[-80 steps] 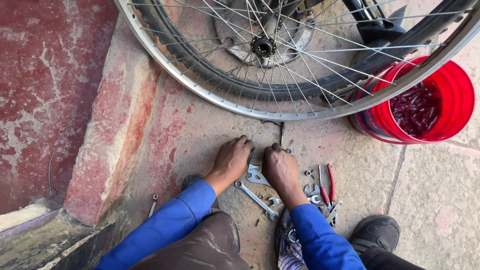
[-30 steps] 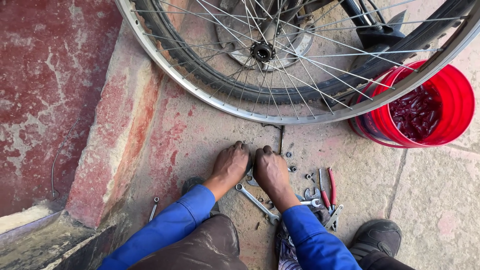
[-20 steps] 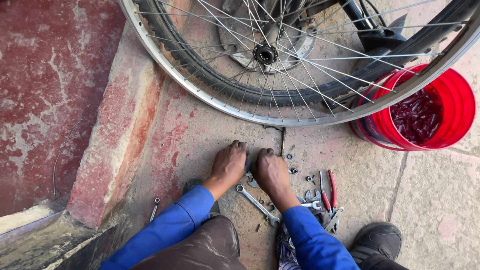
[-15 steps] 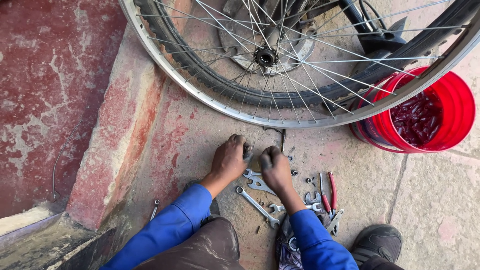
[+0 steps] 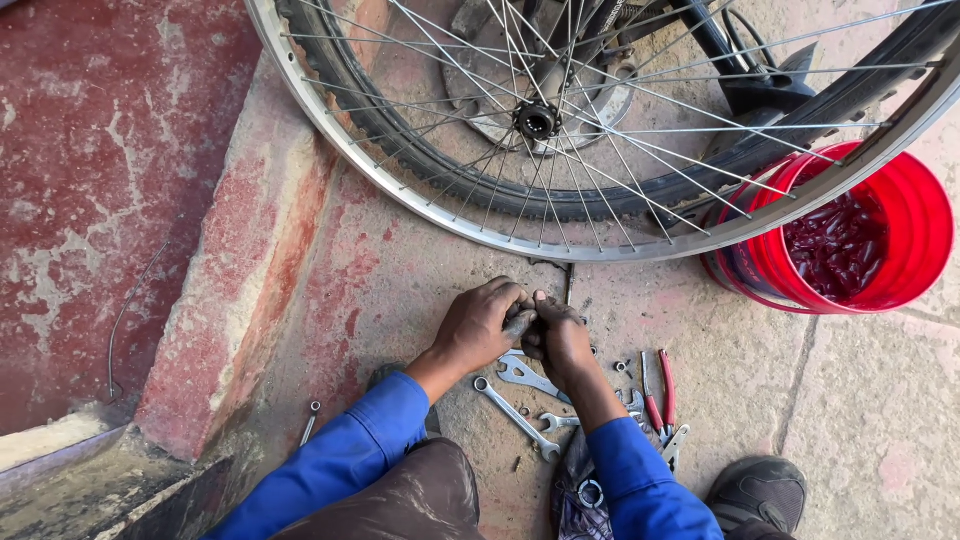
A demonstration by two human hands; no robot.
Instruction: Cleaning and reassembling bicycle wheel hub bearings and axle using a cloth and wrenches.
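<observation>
Both hands now lifted off ground and brought together; earlier they pressed flat on stone, apart.

Head view: left hand [image 5: 478, 327] and right hand [image 5: 560, 340] meet fingertip to fingertip, both curled shut around small dark part [image 5: 520, 322], mostly hidden between fingers. Part sits just above wrenches [image 5: 520, 400] on stone floor [image 5: 400, 290], below wheel rim [image 5: 420, 205]. Judged: part small, light, rigid, probably greasy and slippery; pinch grip at its sides suits. Red-handled pliers [image 5: 660, 390] lie right of right hand; red bucket [image 5: 900, 200] well apart.

no packages, no labels, no signs, no screens
</observation>
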